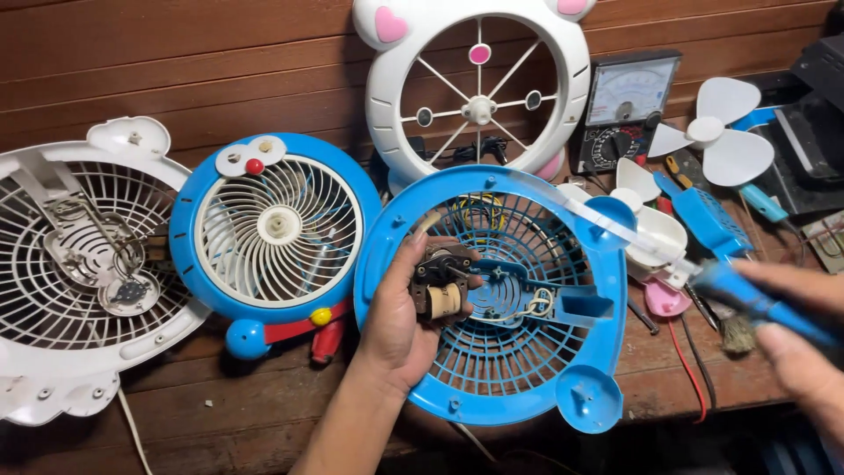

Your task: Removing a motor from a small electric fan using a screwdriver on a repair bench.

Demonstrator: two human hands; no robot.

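My left hand (396, 321) grips a small fan motor (442, 283) with a copper coil and holds it against the inside of a blue round fan grille shell (505, 387) lying on the wooden bench. My right hand (796, 339), blurred at the right edge, is closed around a blue-handled tool (747, 295) whose long pale shaft reaches across the top of the blue shell. White wires (536, 305) sit at the shell's centre hub.
A blue cartoon-faced fan front (277, 230) and a white fan back shell (83, 264) lie to the left. A white bear-eared fan frame (479, 84) leans on the wall. An analog multimeter (626, 110), white propeller blades (716, 132), a brush (738, 334) and red wire (686, 361) crowd the right.
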